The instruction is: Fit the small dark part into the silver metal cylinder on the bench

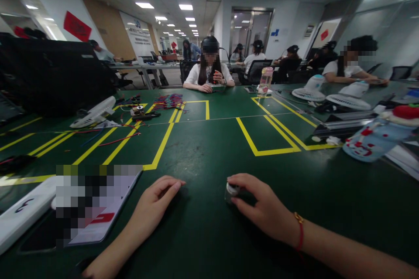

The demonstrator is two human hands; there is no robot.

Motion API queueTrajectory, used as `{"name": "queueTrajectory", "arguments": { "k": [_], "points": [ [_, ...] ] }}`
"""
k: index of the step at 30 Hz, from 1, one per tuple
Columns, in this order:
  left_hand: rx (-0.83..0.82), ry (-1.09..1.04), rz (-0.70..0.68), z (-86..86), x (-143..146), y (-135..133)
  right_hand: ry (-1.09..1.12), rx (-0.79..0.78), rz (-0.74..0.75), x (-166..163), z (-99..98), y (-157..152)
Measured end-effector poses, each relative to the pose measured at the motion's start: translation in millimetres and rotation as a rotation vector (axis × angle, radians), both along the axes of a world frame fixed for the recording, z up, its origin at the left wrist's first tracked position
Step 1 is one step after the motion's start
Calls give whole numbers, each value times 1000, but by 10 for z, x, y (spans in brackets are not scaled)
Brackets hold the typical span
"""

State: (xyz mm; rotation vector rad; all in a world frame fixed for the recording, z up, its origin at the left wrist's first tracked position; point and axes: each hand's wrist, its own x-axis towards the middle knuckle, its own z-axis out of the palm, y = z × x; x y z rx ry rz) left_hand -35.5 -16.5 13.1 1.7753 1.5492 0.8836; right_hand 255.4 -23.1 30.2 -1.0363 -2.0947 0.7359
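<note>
My right hand (262, 205) rests on the green table (209, 148), fingers curled round a small clear jar with a white cap (231, 191). A red string bracelet circles that wrist. My left hand (157, 202) lies on the table a little to the left of the jar, fingers loosely bent together and pointing right, with nothing visible in them. The two hands are apart.
A white card or booklet (98, 213) and a white box (22, 216) lie at my left. Yellow tape lines (262, 139) mark the table. Wires and a small fan (94, 115) sit far left, fans and a blue bottle (376, 139) to the right. Several people sit across the room.
</note>
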Motion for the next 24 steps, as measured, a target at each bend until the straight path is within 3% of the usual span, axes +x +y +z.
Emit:
{"name": "queueTrajectory", "arguments": {
  "k": [6,14,24],
  "points": [
    [-34,-10,56,45,206,13,59,-134,-6,-66,-176,-10],
    [114,-18,-246,333,944,-44,110,-201,-17,-102,-227,2],
    [143,-56,-213,328,912,-17,19,-175,-32,-96,-235,19]
  ]
}}
